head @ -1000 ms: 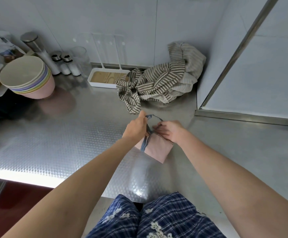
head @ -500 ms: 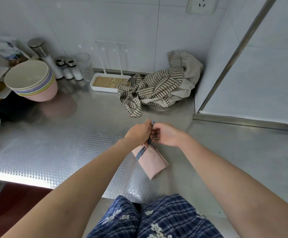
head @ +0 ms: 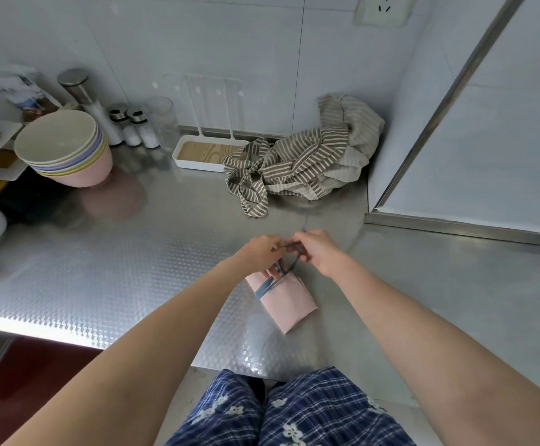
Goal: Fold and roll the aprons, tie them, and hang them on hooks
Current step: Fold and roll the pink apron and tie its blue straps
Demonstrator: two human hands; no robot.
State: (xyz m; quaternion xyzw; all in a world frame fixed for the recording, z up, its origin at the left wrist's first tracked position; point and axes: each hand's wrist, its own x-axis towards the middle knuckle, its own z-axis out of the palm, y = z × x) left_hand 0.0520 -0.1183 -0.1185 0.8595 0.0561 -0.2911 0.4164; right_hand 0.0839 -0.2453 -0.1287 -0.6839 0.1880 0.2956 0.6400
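- Step in hand, by judgement: tying. The pink apron roll lay on the steel counter, a compact soft bundle bound by the blue strings.
- Left hand and right hand each pinched a string end just above the roll, fingers curled.
- Next likely needs the knot cinched snug.
- Striped apron, crumpled and unfolded, lay by the wall.
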